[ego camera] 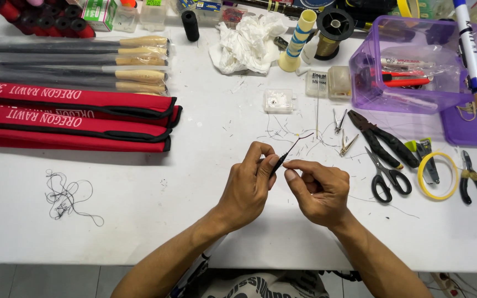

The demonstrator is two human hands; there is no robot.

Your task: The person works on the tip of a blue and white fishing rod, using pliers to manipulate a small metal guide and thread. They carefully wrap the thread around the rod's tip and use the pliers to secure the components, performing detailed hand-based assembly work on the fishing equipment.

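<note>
Big white counter covered in gear. Red cloth rod sleeves sit out at 9 o'clock, and a purple plastic box is up at 2 o'clock. Pliers and black scissors lie at 3 o'clock, well clear of the hands. Left hand has its grip pinched tight on a thin dark rod tip, dead centre, pointing to 1 o'clock. Right hand has its grip curled nearly closed, fingertips touching the tip's lower end; can't tell if it holds a thread.
</note>
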